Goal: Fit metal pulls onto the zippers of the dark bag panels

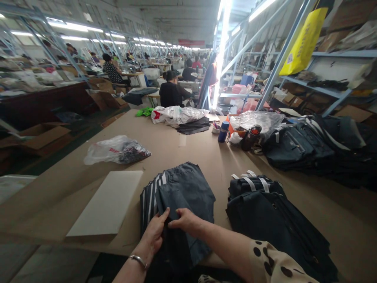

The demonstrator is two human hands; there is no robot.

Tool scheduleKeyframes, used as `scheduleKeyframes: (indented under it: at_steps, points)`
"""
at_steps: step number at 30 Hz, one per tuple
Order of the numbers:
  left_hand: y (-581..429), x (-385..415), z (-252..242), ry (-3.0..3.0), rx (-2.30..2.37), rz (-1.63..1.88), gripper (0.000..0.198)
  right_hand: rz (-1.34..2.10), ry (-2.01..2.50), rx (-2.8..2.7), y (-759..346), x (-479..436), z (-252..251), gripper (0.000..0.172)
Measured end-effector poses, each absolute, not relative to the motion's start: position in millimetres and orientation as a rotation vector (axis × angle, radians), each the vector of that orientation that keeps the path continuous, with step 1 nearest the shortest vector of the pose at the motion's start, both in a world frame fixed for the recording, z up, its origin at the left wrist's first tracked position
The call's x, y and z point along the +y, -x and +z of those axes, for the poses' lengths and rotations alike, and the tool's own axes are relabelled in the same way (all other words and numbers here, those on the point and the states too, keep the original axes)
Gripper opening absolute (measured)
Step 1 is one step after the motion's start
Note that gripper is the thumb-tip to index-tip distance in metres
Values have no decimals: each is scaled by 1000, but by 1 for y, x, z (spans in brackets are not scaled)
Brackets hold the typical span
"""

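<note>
In front of me lies a stack of dark blue-grey fabric pieces (191, 184), fanned at its left side where white strips (152, 196) show. My left hand (156, 230), with a bracelet at the wrist, pinches the near left edge of a dark fabric panel (176, 247), thumb on top. Close beside it, my right hand (184, 221) grips the same panel, thumb and curled fingers on the cloth. The panel's lower part hangs toward the table's front edge. Fingertips under the cloth are hidden.
A white board (107, 202) lies left, a plastic bag (118, 150) behind it. On the right are dark sewn pieces with white straps (265, 204) and a heap of dark bags (309, 143). A blue bottle (223, 131) and dark bottle (251, 137) stand behind. People sit further off.
</note>
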State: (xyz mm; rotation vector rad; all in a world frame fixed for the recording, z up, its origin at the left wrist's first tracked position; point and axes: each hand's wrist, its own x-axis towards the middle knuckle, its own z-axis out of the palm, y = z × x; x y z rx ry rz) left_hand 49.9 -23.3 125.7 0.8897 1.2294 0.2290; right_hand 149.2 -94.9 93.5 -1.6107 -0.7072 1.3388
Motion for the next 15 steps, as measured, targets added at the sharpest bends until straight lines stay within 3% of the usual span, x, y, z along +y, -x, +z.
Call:
scheduleKeyframes:
  at_steps: [8, 11, 15]
  points:
    - [-37, -89, 200, -659, 664, 104, 33, 1136, 1597, -479, -247, -133, 104, 37]
    - [-38, -100, 221, -599, 551, -10, 30, 1245, 1493, -418, -263, -146, 122, 23]
    - [-42, -71, 220, -749, 767, 115, 34, 1590, 1021, -259, -251, -168, 168, 33]
